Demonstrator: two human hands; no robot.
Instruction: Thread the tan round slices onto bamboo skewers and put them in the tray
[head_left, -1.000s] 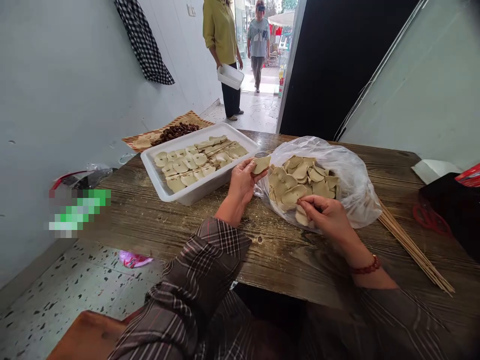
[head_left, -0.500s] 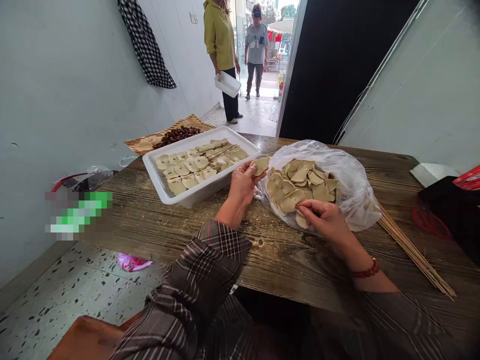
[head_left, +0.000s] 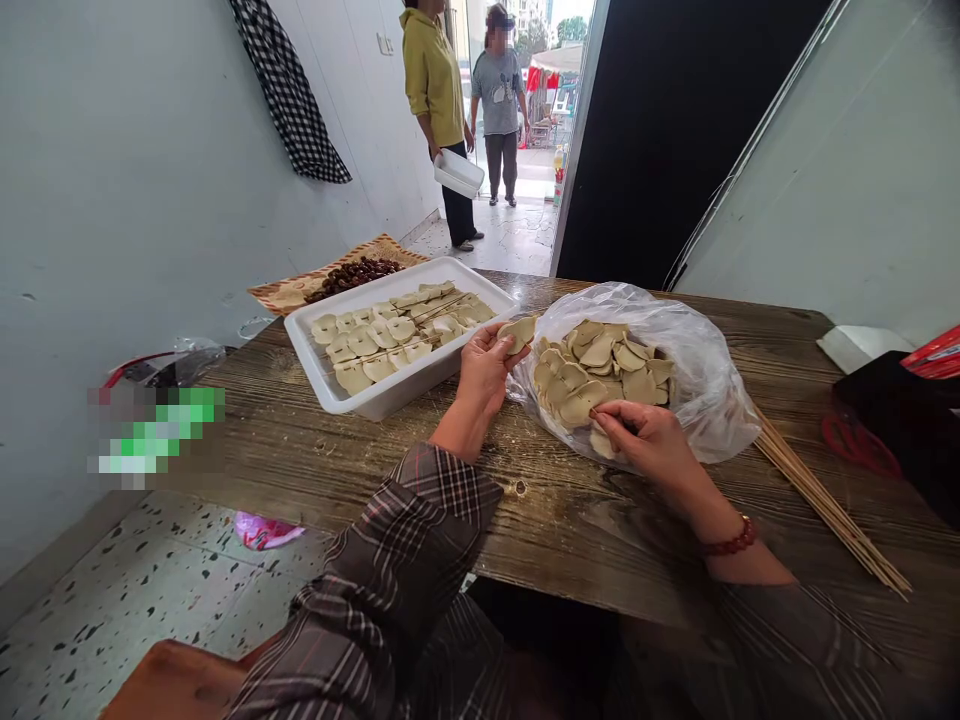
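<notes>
Between the thumb and fingers of my left hand is a thin, beige round slice, held between the tray and the bag. My right hand has its thumb and forefinger pinched together at the front of the slice pile; what they grip is too small to make out. Many similar slices lie in an opened clear plastic bag. To the left stands a white tray with rows of slices threaded on thin sticks. Bamboo skewers lie right of the bag, their far ends hidden by it.
Dark red-brown pieces rest on patterned paper behind the tray. A black holder and a white paper piece are at the wooden table's right. Two people stand near the doorway, one holding a white container.
The person in grey at the doorway has shifted slightly left. My hands, the slice and the tray stay practically where they were.
</notes>
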